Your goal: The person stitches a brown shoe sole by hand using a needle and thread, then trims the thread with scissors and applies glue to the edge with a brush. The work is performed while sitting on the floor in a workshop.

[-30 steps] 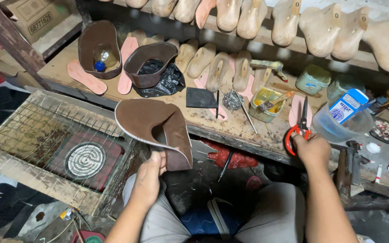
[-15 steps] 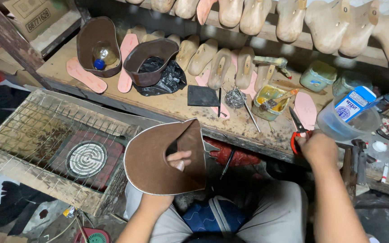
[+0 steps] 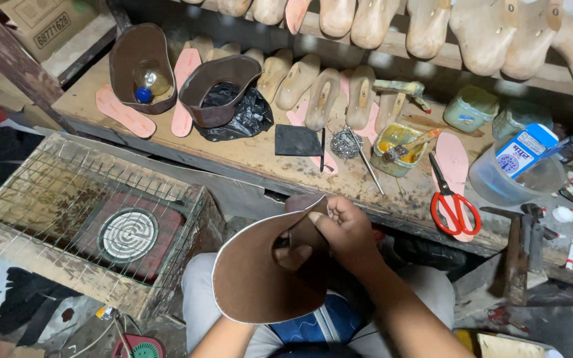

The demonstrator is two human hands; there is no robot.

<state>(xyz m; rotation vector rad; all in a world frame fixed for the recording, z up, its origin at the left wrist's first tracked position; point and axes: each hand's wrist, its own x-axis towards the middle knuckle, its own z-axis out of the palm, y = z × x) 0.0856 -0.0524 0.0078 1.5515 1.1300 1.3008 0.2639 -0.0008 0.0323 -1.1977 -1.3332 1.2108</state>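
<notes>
A curved brown leather shoe upper [image 3: 256,282] with a pale edge sits over my lap, bent into an open loop. My right hand [image 3: 343,232] pinches its upper right edge between thumb and fingers. My left hand [image 3: 291,255] is mostly hidden behind and inside the leather, with only fingers showing through the opening, gripping the piece from within. Red-handled scissors [image 3: 454,202] lie on the wooden bench to the right, free of either hand.
The wooden bench [image 3: 247,152] carries pink insoles, wooden shoe lasts, two more brown uppers, a black bag, a glue tin with a brush [image 3: 398,146] and a plastic tub [image 3: 512,172]. A hammer [image 3: 515,255] lies at right. A wire-covered crate with a round heater [image 3: 127,233] stands at left.
My right hand left the scissors on the bench and came over to grip the leather. The upper was turned and lowered toward my lap, with my left hand now inside it.
</notes>
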